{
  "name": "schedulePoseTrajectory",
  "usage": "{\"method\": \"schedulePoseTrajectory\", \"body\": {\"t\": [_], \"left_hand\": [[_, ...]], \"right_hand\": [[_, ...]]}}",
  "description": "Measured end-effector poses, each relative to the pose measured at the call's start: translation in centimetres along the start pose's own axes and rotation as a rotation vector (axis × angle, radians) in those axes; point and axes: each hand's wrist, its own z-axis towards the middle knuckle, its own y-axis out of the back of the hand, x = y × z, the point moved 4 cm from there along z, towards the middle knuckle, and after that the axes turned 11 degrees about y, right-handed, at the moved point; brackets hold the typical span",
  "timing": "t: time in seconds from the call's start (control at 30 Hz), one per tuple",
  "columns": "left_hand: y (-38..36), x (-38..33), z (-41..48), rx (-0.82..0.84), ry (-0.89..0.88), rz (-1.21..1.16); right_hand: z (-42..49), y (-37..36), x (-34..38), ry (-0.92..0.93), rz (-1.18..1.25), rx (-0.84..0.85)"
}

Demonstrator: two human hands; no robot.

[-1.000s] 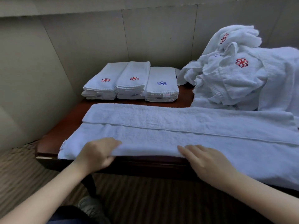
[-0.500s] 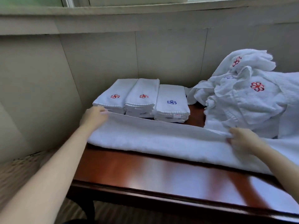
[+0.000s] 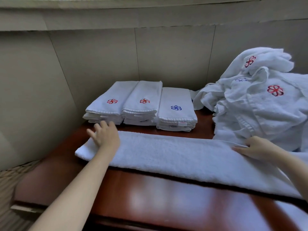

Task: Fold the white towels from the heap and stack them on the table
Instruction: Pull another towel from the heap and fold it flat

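The left hand (image 3: pixel 105 136) rests flat, grip open, on the folded towel (image 3: pixel 175 157) on the bench (image 3: pixel 150 197), while the right hand (image 3: pixel 257 147) grip pinches its far edge beside the heap (image 3: pixel 260 104).

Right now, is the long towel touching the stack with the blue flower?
Apart. The head view shows a strip of bare brown table between the long towel and the blue-flower stack.

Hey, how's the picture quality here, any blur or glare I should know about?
Head view: the left hand has motion-smeared fingertips; soft glare streaks the glossy reddish-brown wooden table; wide-angle distortion bows the beige wall ledge; the three stacks of folded white towels stay sharp, evenly lit.
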Motion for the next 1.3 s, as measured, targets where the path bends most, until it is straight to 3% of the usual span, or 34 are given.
{"method": "schedulePoseTrajectory", "body": {"t": [0.07,0.13,0.2,0.33,0.47,0.57,0.63,0.7,0.87,1.1,1.3], "left_hand": [[-0.2,-3.4,-2.5,0.076,-0.205,-0.101],[-1.1,-6.5,-5.8,0.284,-0.4,-0.193],[-1.6,-7.6,-7.8,0.374,-0.479,-0.169],[-1.5,-5.9,-7.9,0.401,-0.478,-0.15],[-1.0,-3.3,-8.7,0.479,-0.486,-0.087],[0.0,-2.7,-9.4,0.551,-0.392,-0.023],[1.1,-4.1,-10.6,0.478,-0.343,0.033],[2.3,-7.0,-13.1,0.379,-0.427,-0.02],[3.5,-14.2,-21.5,0.366,-0.765,-0.294],[3.2,-15.3,-21.8,0.368,-0.765,-0.306],[4.1,-15.0,-22.4,0.408,-0.852,-0.416]], "right_hand": [[-0.4,-0.1,0.1,0.005,0.007,-0.034],[-0.8,-0.2,0.2,0.009,0.027,-0.055],[-1.3,-0.3,0.3,0.013,0.049,-0.073],[-3.3,-0.5,1.0,0.002,0.055,-0.132],[-6.3,-0.9,2.5,0.064,0.025,-0.069],[-8.9,-1.0,3.6,0.135,0.05,-0.012],[-10.5,-0.9,3.9,0.182,0.036,0.034],[-12.0,-0.1,3.1,0.194,-0.032,0.064],[-15.0,3.0,-3.4,-0.017,-0.149,0.089],[-16.0,4.5,-14.0,-0.374,-0.018,-0.091],[-16.0,3.3,-15.8,-0.533,0.347,-0.159]]}}
